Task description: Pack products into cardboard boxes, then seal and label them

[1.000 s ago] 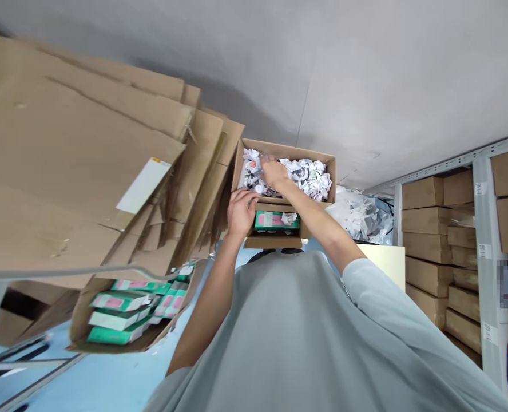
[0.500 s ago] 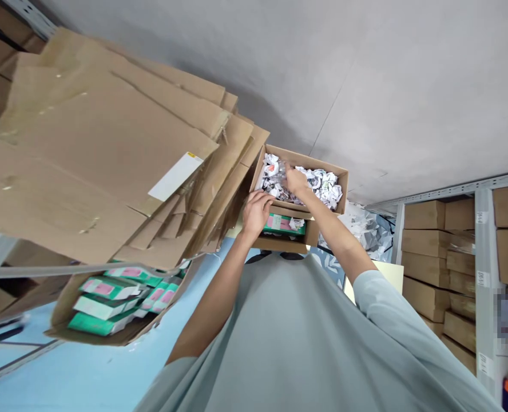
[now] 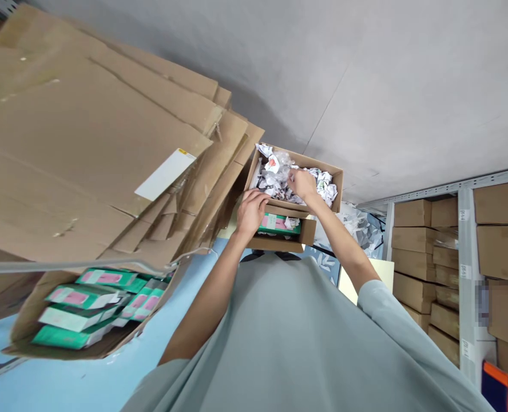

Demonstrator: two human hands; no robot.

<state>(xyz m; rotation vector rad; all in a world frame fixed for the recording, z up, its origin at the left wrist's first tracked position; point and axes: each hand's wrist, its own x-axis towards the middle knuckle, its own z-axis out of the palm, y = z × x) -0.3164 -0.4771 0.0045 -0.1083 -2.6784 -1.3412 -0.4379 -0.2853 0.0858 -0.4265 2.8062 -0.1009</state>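
Observation:
An open cardboard box (image 3: 316, 161) holds crumpled paper (image 3: 325, 186) and a bunch of clear plastic film (image 3: 283, 163), with a white and orange-red piece beside it. My right hand (image 3: 304, 184) is inside the box with fingers bent together, close against the film and paper. What its fingertips pinch is hidden. My left hand (image 3: 250, 213) is curled over the box's near left corner, its fingertips at the rim. Just below stands a second cardboard box (image 3: 308, 232) with a green and pink carton (image 3: 278, 223) and a scrap of paper in it.
Flattened cardboard sheets (image 3: 108, 131) are stacked high at left. Under them an open box (image 3: 22, 335) holds several green and pink cartons (image 3: 80, 297). A shelf (image 3: 466, 240) with several brown boxes stands at right. Plastic scraps (image 3: 359, 226) lie beside the paper-filled box.
The clear film and the white and orange-red piece now sit higher in the box. My right hand has shifted slightly, its fingers drawn together. My left hand stays at the corner; the whole view has shifted.

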